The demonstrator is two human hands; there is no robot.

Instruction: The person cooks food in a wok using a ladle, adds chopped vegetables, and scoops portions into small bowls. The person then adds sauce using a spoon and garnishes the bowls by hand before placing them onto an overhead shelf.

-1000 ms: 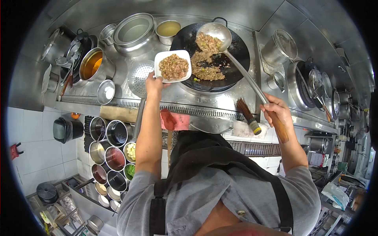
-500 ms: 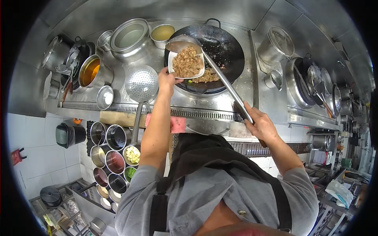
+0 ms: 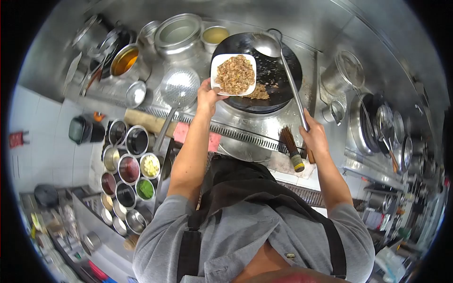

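My left hand [image 3: 209,98] holds a white square bowl [image 3: 214,70] by its near left corner, over the left side of the black wok [image 3: 291,70]. Cooked minced meat [image 3: 235,74] fills the bowl. A smaller heap of mince [image 3: 259,92] lies low in the wok, partly behind the bowl. My right hand [image 3: 314,134] is wrapped round the handle of a long steel ladle [image 3: 293,87]. The ladle's bowl [image 3: 267,45] is over the far part of the wok and looks empty.
A perforated strainer [image 3: 180,87] lies left of the wok. Behind it stand a large pot [image 3: 178,35] and a pot of yellow liquid [image 3: 215,37]. A bristle brush [image 3: 292,148] lies near my right hand. Ingredient pots [image 3: 129,169] stand at lower left; a tall pot [image 3: 342,73] is at right.
The mince in the bowl has grown and the heap in the wok has shrunk. The ladle has moved from the bowl to the wok's far side. My left hand has shifted right with the bowl.
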